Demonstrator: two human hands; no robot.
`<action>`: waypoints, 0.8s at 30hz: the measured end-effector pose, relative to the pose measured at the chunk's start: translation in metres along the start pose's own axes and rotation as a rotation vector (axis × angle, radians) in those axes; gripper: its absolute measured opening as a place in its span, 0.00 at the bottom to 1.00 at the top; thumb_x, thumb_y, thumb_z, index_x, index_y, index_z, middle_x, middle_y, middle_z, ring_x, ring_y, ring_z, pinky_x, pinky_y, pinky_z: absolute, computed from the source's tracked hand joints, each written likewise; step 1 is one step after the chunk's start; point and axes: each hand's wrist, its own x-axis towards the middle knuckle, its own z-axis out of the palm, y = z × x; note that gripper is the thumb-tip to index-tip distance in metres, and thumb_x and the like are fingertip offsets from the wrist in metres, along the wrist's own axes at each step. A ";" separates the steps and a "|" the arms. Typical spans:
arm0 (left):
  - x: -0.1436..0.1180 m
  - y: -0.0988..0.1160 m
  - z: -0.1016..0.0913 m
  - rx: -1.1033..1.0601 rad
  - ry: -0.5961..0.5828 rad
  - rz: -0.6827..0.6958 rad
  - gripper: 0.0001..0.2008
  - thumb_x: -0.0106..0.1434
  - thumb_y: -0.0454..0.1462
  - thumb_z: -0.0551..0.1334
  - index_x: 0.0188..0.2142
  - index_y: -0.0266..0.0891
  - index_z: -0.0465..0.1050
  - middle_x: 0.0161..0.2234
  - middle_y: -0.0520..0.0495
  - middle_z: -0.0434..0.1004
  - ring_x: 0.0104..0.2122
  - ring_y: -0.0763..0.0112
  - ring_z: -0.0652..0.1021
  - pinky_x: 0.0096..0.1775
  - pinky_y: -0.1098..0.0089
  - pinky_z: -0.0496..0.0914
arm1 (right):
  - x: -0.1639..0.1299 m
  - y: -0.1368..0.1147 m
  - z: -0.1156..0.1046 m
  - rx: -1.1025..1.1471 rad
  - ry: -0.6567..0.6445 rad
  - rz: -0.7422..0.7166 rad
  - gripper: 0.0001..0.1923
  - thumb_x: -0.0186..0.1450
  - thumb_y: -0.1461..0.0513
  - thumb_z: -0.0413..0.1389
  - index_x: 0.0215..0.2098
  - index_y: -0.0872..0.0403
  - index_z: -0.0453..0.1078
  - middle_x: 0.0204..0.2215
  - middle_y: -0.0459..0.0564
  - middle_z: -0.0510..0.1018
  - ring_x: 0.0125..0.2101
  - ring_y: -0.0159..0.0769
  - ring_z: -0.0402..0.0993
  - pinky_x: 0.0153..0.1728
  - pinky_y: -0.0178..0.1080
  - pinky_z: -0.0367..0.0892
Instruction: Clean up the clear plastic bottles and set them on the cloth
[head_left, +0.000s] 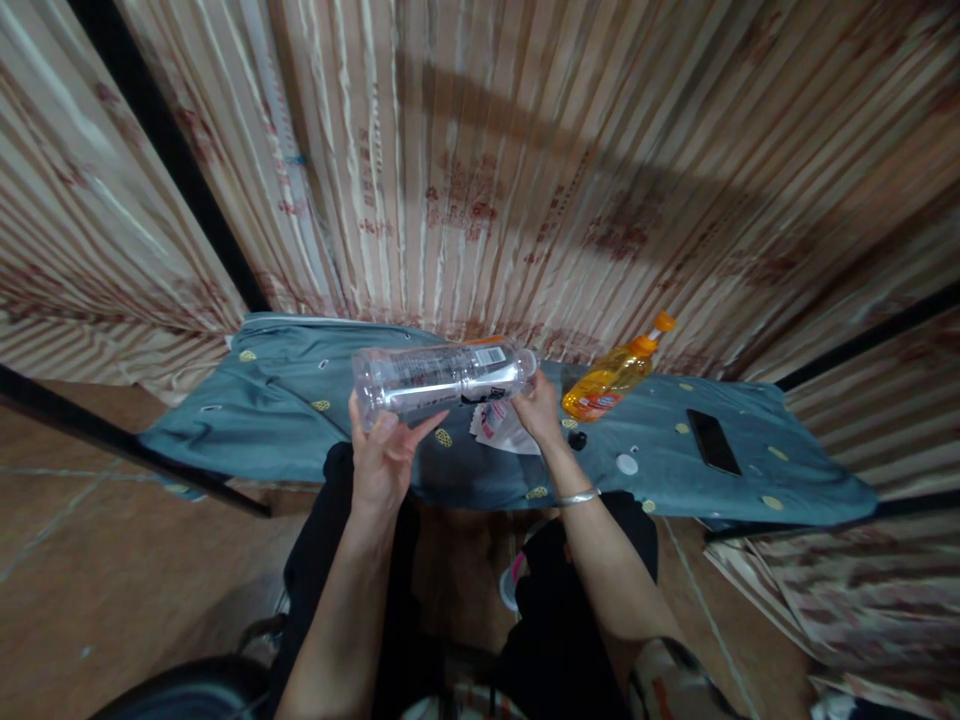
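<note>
Clear plastic bottle [442, 378], looks empty, held sideways mid-frame: left hand [381, 460] fingers curled under its base end, right hand [536, 408] pinching the neck end; orange bottle [615, 378] with orange liquid lies right of it on teal cloth [285, 410].

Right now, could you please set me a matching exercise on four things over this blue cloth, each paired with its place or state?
Things:
1. clear bottle
2. orange bottle
3. phone
4. white cap

Places or states:
A. lies flat, dark, far right on the cloth
B. held sideways between left hand and right hand
C. small and round, near the right wrist
D. lies tilted, orange spout

Pairs: 1-B, 2-D, 3-A, 4-C
</note>
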 end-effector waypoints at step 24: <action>-0.003 0.002 0.000 0.024 0.013 0.024 0.35 0.49 0.48 0.77 0.56 0.52 0.70 0.59 0.42 0.72 0.63 0.37 0.69 0.53 0.35 0.74 | -0.003 -0.013 0.006 -0.086 0.081 0.113 0.29 0.61 0.52 0.58 0.58 0.56 0.67 0.47 0.60 0.83 0.48 0.53 0.79 0.52 0.49 0.72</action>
